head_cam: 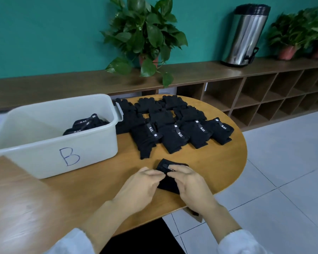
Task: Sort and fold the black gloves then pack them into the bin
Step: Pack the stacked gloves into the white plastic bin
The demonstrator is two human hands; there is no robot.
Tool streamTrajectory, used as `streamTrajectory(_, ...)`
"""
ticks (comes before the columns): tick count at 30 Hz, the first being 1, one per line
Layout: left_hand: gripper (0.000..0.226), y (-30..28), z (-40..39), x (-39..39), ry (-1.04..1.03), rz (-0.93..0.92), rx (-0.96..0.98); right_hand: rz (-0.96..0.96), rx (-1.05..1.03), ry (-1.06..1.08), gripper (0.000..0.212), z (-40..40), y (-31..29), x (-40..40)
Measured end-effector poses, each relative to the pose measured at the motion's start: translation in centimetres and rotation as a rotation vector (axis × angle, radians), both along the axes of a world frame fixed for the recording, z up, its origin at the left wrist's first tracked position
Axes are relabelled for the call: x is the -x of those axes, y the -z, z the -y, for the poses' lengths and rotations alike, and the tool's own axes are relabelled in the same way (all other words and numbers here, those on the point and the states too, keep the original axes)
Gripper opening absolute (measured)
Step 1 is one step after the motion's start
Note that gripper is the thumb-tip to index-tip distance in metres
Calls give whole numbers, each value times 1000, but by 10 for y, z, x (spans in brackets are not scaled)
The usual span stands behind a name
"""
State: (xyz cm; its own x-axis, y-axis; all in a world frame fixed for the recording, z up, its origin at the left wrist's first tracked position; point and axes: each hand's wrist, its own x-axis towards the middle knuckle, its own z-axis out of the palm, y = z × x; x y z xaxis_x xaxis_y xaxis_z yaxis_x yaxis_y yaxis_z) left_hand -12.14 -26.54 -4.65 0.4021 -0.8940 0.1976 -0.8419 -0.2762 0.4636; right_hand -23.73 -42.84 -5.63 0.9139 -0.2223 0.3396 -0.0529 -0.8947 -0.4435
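Glove [170, 177] on desk [218, 162]: our left hand [141, 187] and right hand [189, 184] each keep a pinching grip on it; loosening early, we judge, would spring the fold open.

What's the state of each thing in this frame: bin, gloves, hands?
bin: upright, open, partly filled with folded gloves
spread gloves: flat on table, unfolded
glove being folded: on table edge, held by both hands
left hand: pinching glove
right hand: pinching glove
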Motion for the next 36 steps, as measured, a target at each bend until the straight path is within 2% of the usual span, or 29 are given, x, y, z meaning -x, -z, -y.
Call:
streamTrajectory(7,20,-1,-73,-12,-143,7,51,-22,-37,-206,37,-53,-5,-33)
streamTrajectory(14,20,-12,-118,-22,-360,-102,50,-95,-70,-371,35,-96,-16,-63)
streamTrajectory(16,18,-15,-122,-23,-425,-174,85,-100,-93,-333,36,-100,-25,-62)
streamTrajectory(20,21,-18,-121,-28,-545,-247,167,19,-73,-105,33,-95,-45,-55)
streamTrajectory(26,41,-15,-109,-26,-563,-346,11,-353,-23,75,36,-101,-59,-47)
streamTrajectory(34,48,-22,-98,-22,-643,-321,-79,-437,-35,125,38,-113,-60,-51)
streamTrajectory(36,51,-25,-96,-19,-639,-330,-54,-436,-36,101,45,-113,-59,-52)
